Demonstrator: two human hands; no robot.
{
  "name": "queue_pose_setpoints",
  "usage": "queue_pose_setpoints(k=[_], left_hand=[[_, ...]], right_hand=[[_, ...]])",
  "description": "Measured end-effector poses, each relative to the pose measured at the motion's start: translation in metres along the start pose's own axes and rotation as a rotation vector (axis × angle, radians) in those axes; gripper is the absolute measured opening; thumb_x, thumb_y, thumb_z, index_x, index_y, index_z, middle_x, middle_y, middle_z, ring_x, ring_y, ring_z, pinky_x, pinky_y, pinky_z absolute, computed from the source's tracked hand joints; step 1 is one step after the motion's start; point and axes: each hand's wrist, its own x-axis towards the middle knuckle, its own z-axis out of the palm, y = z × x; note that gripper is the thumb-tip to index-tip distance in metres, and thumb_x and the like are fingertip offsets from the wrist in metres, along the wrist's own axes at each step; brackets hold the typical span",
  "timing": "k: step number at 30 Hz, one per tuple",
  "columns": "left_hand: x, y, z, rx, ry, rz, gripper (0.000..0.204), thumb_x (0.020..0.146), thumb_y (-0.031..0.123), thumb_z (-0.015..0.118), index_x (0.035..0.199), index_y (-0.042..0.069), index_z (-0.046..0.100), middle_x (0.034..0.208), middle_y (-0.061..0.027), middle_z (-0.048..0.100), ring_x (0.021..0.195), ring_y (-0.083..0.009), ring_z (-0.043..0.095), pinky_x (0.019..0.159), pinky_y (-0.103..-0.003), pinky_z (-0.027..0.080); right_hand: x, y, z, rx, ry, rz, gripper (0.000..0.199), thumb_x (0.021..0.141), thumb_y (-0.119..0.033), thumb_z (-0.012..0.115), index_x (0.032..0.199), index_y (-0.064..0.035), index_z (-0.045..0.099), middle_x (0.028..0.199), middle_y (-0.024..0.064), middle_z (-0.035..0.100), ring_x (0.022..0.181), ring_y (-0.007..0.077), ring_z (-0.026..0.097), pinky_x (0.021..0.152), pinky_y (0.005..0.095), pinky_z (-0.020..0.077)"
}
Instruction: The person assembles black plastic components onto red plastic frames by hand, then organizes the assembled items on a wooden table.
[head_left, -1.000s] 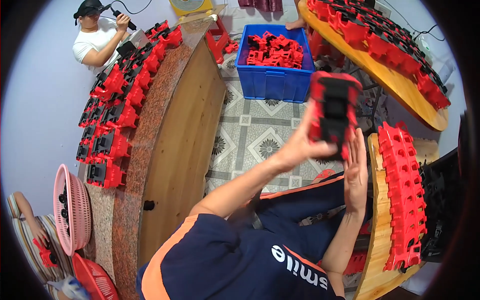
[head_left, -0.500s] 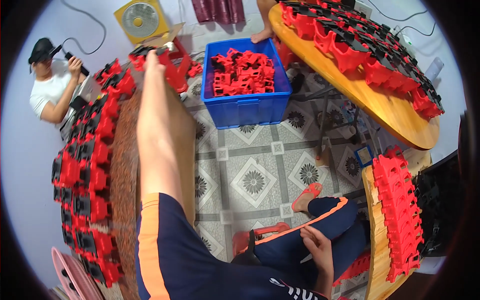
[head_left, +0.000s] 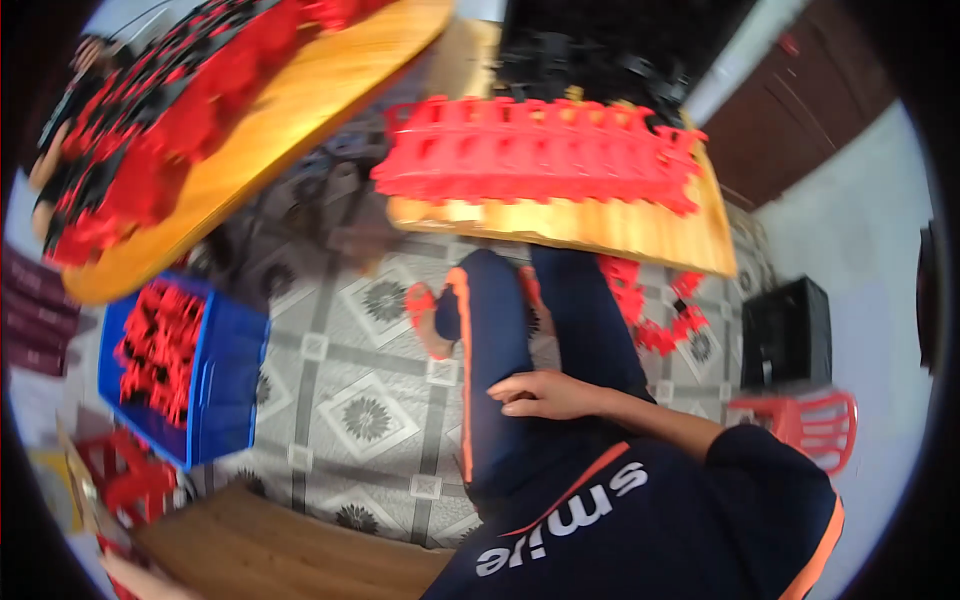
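My right hand rests on my thigh with its fingers loosely extended and nothing in them. Down in the lower left corner, my left arm shows only in part beside a red piece at the edge of view. Its fingers are too blurred and cut off to read. Ahead of my knees, a row of red plastic parts stands packed together on a wooden tabletop. Several red parts with black tops cover an oval wooden table at the upper left.
On the patterned floor to the left stands a blue crate holding loose red parts. A wooden bench or table lies at lower left. Black parts pile up beyond the tabletop. At right are a black box and a red chair.
My view has swung to the right, so the row of red parts now lies ahead and the crate at left. My left arm has slid to the lower left edge. The right hand stays on my lap.
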Motion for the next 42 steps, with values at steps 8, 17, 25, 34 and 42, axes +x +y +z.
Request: queue_pose_setpoints(k=[8, 17, 25, 34, 42], left_hand=[[-0.023, 0.017, -0.069, 0.024, -0.015, 0.269, 0.026, 0.084, 0.022, 0.063, 0.102, 0.002, 0.063, 0.102, -0.0146, 0.067, 0.091, -0.029, 0.067, 0.075, -0.045, 0.055], [0.021, 0.067, -0.223, 0.02, 0.182, 0.63, 0.028, 0.087, 0.019, 0.061, 0.106, -0.002, 0.062, 0.104, -0.0159, 0.066, 0.094, -0.0289, 0.067, 0.08, -0.041, 0.055], [-0.382, -0.014, 0.064, -0.007, -0.702, 0.834, 0.027, 0.092, 0.013, 0.059, 0.115, 0.0, 0.064, 0.116, -0.009, 0.064, 0.099, -0.0167, 0.062, 0.083, -0.03, 0.05], [-0.642, -0.087, 0.18, -0.005, -1.682, 0.035, 0.109, 0.083, 0.037, 0.077, 0.154, 0.005, 0.0, 0.142, -0.0217, 0.042, 0.125, -0.0275, 0.049, 0.103, -0.04, 0.041], [-0.608, -0.111, 0.122, -0.195, -1.408, -0.317, 0.11, 0.077, 0.004, 0.076, 0.155, 0.014, -0.002, 0.144, -0.0157, 0.036, 0.13, -0.0281, 0.045, 0.107, -0.044, 0.04]], right_hand=[[-0.046, 0.024, -0.013, -0.034, 0.104, 0.018, 0.043, 0.093, -0.024, 0.063, 0.128, -0.0002, 0.058, 0.121, 0.0194, 0.065, 0.106, 0.0275, 0.066, 0.091, 0.0357, 0.0512], [-0.094, 0.033, -0.065, -0.091, 1.074, -0.173, 0.022, 0.088, -0.009, 0.068, 0.108, -0.0009, 0.065, 0.104, 0.0123, 0.065, 0.091, 0.0201, 0.064, 0.082, 0.0332, 0.0517], [-0.11, 0.096, -0.262, -0.529, 1.787, -0.215, 0.047, 0.083, -0.021, 0.076, 0.121, 0.0008, 0.056, 0.106, 0.0139, 0.062, 0.104, 0.0259, 0.057, 0.093, 0.0388, 0.0448], [-0.198, 0.057, -0.249, -0.285, 1.384, -0.339, 0.02, 0.088, -0.015, 0.071, 0.102, -0.0011, 0.066, 0.092, 0.0077, 0.069, 0.084, 0.0145, 0.066, 0.078, 0.0276, 0.051], [-0.182, 0.054, -0.3, 0.072, 1.168, -0.423, 0.017, 0.091, -0.015, 0.066, 0.099, -0.0003, 0.069, 0.094, 0.0085, 0.068, 0.089, 0.0196, 0.066, 0.077, 0.0336, 0.0515]])
